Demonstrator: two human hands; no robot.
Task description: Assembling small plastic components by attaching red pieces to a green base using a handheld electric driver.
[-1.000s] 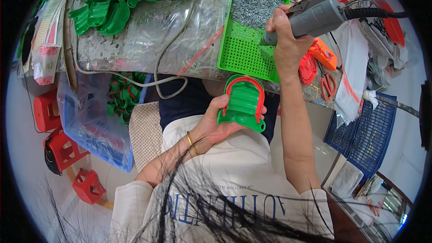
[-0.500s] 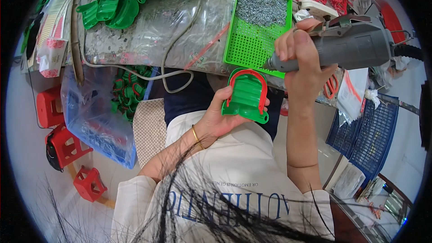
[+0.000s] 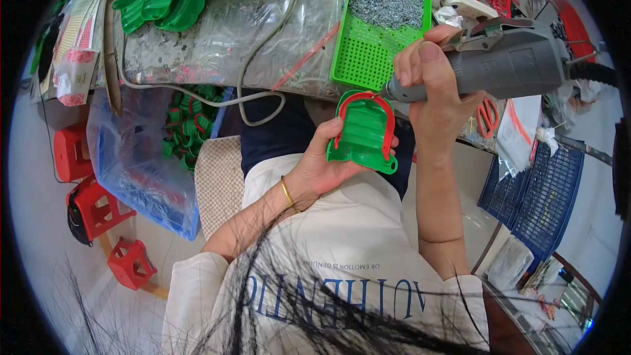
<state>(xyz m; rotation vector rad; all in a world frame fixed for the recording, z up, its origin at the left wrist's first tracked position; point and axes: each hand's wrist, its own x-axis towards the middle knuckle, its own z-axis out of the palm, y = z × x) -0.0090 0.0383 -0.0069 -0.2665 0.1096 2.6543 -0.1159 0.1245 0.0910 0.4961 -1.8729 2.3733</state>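
Cluttered workbench (image 3: 217,33) far, plastic-sheeted; red stools (image 3: 98,204) left on pale floor. Green perforated tray (image 3: 378,39) holds grey screws (image 3: 388,0). Left hand (image 3: 322,167), fingers curled, cradles green clip part (image 3: 365,133) centre. Right hand (image 3: 434,95) wrapped around grey power screwdriver (image 3: 499,66), tip touching part.

Left hand (image 3: 322,164) palm up, fingers cupped; right hand (image 3: 434,89) raised, fingers wrapped tight.

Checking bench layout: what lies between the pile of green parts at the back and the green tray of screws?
Head view: clear plastic sheeting over the bench, with a grey cable looping across, between the green parts and the tray.
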